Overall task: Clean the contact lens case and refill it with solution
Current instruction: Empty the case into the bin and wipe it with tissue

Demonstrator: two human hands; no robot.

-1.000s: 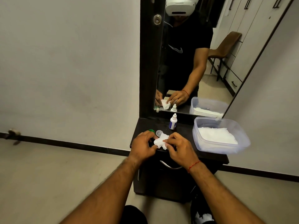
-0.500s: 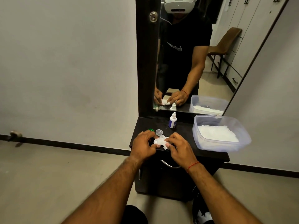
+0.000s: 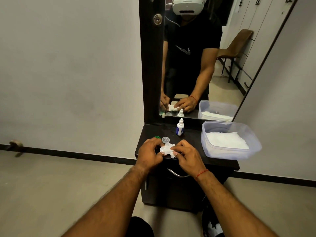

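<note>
The green cap [image 3: 157, 137] lies near the left edge of the desk [image 3: 191, 139], touching the left hand [image 3: 150, 152]; a knuckle could knock it off. Both hands are close together: the left grips the lens case, hidden under the tissue [image 3: 166, 149] that the right hand [image 3: 185, 157] pinches.

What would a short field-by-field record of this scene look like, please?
Left hand: holds tissue, left side
Right hand: pinches tissue, right side
Lens case: hidden by tissue and hands
Clear cap: on cabinet top, beyond tissue
Green cap: behind left hand, partly hidden
Solution bottle: upright, capped, untouched
Plastic tub: holds white tissues
</note>
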